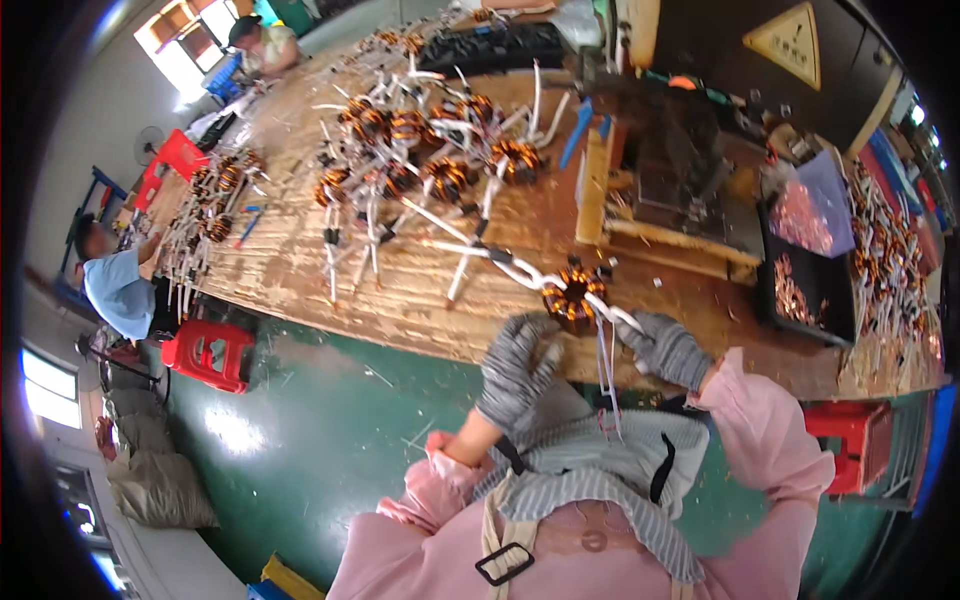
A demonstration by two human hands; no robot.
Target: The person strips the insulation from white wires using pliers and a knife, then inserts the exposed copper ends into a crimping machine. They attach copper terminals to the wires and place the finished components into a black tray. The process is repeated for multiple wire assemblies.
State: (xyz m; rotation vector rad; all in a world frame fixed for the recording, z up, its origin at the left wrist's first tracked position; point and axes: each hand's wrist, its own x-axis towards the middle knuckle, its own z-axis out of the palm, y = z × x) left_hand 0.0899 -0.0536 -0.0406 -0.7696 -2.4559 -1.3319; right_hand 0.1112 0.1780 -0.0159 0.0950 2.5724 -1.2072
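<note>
At the near edge of the bench a ring-shaped copper coil [574,296] lies below a stretch of thick white wire leads [512,266]. My right hand [668,350], in a grey knit glove, has its fingers closed at the end of a white lead [622,317] on the coil's right side. Left of the coil, my left hand [518,362], gloved alike, has its thumb and curved fingers apart, with nothing visible between them. Pale thin strands [606,365] hang from the coil over the bench edge toward my lap.
Many similar coils [447,178] with white leads are heaped farther back on the wooden bench [400,320]. A press-like machine [680,190] stands right, beside a black tray [812,325] of copper pieces. Red stools [210,356] flank the bench; two people sit farther left.
</note>
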